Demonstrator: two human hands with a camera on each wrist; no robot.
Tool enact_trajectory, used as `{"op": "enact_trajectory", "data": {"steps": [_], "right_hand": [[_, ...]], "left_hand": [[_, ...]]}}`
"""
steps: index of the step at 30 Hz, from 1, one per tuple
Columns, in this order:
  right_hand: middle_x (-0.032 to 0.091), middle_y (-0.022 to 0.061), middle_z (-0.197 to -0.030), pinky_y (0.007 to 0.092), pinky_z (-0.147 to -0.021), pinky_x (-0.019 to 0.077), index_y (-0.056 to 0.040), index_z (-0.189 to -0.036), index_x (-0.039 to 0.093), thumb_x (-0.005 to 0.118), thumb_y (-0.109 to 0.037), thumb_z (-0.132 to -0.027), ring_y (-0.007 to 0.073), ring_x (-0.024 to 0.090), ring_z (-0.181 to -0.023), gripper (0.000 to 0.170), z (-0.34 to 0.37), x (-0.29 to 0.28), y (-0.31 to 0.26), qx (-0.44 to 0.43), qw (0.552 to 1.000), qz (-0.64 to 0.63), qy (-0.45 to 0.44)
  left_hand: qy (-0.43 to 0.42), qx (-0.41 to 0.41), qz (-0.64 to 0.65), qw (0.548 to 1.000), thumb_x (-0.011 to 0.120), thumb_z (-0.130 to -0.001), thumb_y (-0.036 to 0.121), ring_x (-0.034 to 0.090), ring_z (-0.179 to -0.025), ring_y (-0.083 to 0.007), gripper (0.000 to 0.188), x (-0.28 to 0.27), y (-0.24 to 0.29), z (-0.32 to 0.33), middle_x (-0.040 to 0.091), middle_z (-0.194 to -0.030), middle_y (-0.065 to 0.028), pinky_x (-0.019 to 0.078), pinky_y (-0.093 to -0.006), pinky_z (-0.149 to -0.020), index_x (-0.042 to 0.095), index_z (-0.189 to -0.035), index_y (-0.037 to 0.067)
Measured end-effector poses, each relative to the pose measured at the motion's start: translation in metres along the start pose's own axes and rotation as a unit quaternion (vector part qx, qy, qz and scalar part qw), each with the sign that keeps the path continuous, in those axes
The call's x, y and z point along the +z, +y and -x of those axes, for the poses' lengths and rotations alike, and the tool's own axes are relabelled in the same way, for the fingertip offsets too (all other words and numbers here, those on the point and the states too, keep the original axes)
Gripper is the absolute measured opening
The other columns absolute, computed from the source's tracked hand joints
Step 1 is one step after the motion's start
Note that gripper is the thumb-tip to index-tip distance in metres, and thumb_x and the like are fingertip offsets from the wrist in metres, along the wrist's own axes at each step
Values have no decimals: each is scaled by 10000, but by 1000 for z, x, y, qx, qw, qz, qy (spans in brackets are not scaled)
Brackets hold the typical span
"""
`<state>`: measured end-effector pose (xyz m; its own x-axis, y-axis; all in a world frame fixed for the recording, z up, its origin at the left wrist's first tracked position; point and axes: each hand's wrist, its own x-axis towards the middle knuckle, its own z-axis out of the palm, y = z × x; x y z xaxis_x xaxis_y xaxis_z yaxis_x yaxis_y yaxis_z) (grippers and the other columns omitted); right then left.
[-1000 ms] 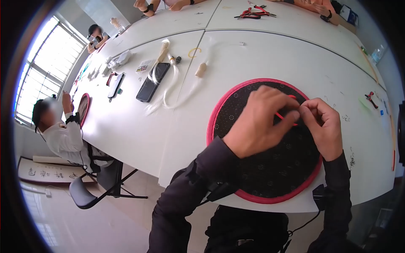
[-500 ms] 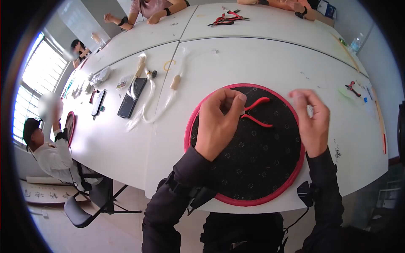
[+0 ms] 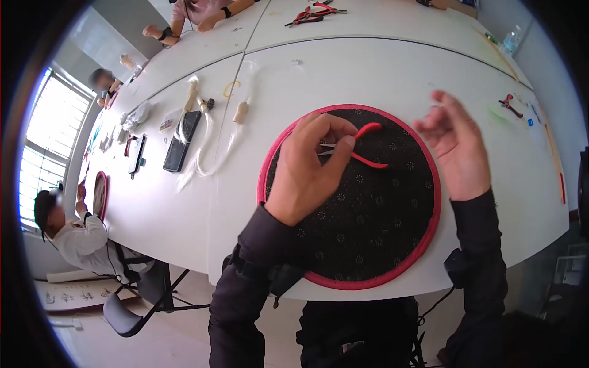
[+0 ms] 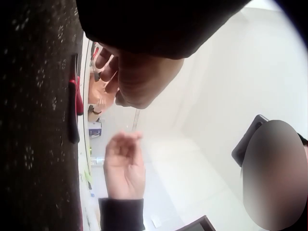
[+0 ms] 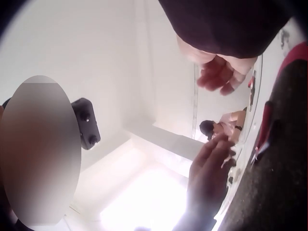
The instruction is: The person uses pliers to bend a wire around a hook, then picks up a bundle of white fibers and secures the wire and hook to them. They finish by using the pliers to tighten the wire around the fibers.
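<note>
Over the round black mat with a red rim (image 3: 368,233), the left hand (image 3: 310,168) has bent fingers, its thumb tip close to the fingertips; whether something small is between them I cannot tell. Red-handled pliers (image 3: 375,164) lie on the mat beneath that hand, their metal part partly covered by it. In the left wrist view the pliers (image 4: 74,103) rest apart from the left hand (image 4: 144,79). Beyond the mat's right side the right hand (image 3: 457,144) is raised, palm up, fingers loose; the right wrist view shows it (image 5: 221,70) holding nothing visible.
A phone (image 3: 182,142), pale hair-like strands (image 3: 208,150) and a small clear-lidded box (image 3: 166,124) lie on the white table (image 3: 239,239) to the left. More pliers lie at the far side (image 3: 310,16) and right (image 3: 510,105). Other people sit around the table.
The hands, close together over the pliers a second ago, have parted. The right hand has moved off to the right and its fingers have loosened. The camera view has shifted.
</note>
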<state>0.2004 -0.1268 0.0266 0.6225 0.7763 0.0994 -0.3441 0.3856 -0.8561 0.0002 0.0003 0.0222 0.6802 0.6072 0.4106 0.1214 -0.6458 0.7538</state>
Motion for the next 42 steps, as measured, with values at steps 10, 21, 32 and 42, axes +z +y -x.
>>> {"op": "enact_trajectory", "data": {"steps": [10, 21, 32, 42], "right_hand": [[339, -117, -610, 201, -453, 212, -31, -1070, 716, 590, -257, -1028, -11, 260, -502, 263, 2, -3, -9, -54, 976, 196, 84], [565, -25, -683, 227, -537, 392, 22, -953, 668, 634, -165, -988, 19, 479, -596, 194, 24, 19, 39, -20, 942, 300, -149], [478, -76, -607, 222, -512, 334, 14, -897, 668, 655, -164, -959, 1, 398, -554, 188, 22, 14, 41, 46, 940, 301, -151], [511, -78, -647, 210, -520, 347, 18, -909, 675, 645, -183, -967, -7, 426, -586, 212, 20, 12, 37, 104, 938, 284, -172]], "left_hand": [[-268, 92, -20, 959, 762, -824, 63, 608, -979, -290, 145, 5, -8, 9, 630, -965, -96, 506, -398, -866, 703, -955, 37], [-154, -195, 185, 951, 636, -1010, 165, 512, -776, -39, 160, 8, 3, 6, 597, -862, 38, 427, -228, -696, 643, -1043, 9], [-90, -208, 241, 944, 636, -1007, 176, 528, -782, -16, 192, 13, 0, 8, 624, -860, 34, 427, -200, -688, 653, -1025, -15], [-120, -102, 242, 957, 623, -981, 65, 641, -966, -88, 225, 17, -6, 10, 687, -1066, -69, 494, -239, -860, 638, -1186, -28]]}}
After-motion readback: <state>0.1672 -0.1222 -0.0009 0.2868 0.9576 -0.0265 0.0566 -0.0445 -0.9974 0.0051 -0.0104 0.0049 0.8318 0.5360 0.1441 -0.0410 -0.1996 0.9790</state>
